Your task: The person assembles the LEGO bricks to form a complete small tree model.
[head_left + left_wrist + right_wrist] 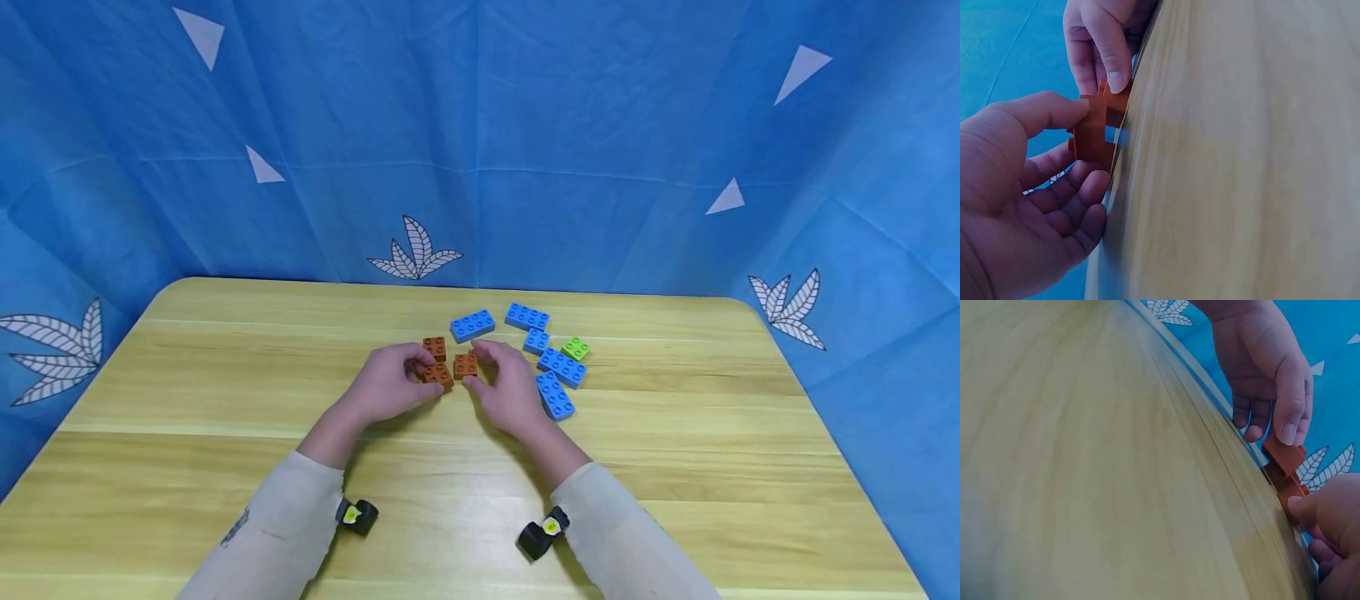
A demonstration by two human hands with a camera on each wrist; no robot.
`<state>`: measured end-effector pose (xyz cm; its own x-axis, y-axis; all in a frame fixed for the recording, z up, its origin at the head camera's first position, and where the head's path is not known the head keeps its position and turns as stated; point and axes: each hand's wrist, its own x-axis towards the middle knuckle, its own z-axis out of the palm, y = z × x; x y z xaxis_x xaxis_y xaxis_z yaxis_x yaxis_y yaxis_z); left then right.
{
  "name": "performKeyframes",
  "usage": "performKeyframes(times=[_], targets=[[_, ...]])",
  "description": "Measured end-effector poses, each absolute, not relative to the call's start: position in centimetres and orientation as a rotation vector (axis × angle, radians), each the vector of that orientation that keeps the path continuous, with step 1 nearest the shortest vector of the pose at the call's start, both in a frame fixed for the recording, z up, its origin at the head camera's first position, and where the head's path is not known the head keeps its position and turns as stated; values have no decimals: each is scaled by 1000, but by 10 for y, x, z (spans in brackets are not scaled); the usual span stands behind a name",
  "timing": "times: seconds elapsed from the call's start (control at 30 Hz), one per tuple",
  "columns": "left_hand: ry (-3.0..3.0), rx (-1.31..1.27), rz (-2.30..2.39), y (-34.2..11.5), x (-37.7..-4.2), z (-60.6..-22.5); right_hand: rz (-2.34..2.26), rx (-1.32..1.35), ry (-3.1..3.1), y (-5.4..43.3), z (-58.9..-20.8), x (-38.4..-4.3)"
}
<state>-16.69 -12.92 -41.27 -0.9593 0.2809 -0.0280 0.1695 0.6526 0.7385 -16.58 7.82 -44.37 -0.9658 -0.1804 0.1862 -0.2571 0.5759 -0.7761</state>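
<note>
Between thumb and fingers my left hand (392, 379) pinches a brown toy building brick (438, 377), seen from its side in the left wrist view. My right hand (508, 385) has its thumb and fingers at opposite sides of a second brown brick (466, 367), just right of the first, and grips it. A third brown brick (434, 347) lies just beyond the left hand's fingers. In the right wrist view, the left hand (1269, 369) and the right hand (1335, 531) face each other across the bricks.
Beyond the hands lie a blue brick (472, 326) and another blue brick (527, 317). Several more blue bricks, such as a long one (555, 396), sit right of the right hand, beside a green brick (575, 348). A blue patterned curtain (480, 125) hangs behind the wooden table (225, 375).
</note>
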Motion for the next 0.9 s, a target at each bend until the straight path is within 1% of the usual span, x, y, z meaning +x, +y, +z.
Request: performKeyframes(times=[0.17,0.27,0.67,0.9], targets=[[2680,337,1300,-130,-165,-413,1393,323,-2754,83,-442,-161],[2670,344,1349,-130,-165,-413,1363,334,-2777,87,-441,-159],[2653,494,1375,-120,-169,-409,1287,558,-2760,101,-445,-155],[2622,569,1340,-113,-170,-409,1333,581,-2756,103,-446,-155]])
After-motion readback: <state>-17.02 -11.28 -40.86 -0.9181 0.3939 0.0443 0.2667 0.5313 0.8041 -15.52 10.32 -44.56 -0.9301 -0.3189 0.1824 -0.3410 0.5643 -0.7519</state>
